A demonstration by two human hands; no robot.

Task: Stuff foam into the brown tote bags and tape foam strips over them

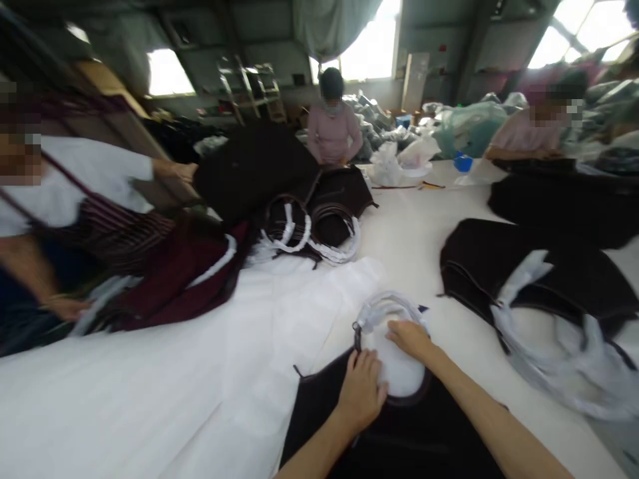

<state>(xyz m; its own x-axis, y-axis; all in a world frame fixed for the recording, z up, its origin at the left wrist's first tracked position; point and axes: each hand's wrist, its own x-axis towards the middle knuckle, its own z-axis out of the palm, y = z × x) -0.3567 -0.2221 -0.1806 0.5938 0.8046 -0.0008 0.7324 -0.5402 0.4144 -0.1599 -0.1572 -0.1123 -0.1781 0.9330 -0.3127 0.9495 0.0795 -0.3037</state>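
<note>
A dark bag (409, 442) lies flat on the table in front of me, and its handle (387, 299) curves away from me in clear-white wrapping. My left hand (360, 391) rests on the bag beside the left foot of the handle, near a small metal ring. Its fingers are stretched out and lie flat, the thumb apart. My right hand (413, 342) lies across the right side of the handle, fingers bent together and pointing into the loop. The wrist hides part of the handle there.
More dark bags (474, 249) with a wrapped handle (529, 372) lie at right; others (344, 186) lie further back. White sheeting (164, 392) covers the left side. A person (94, 173) at left handles a maroon bag (184, 286); two people (333, 126) sit across the table.
</note>
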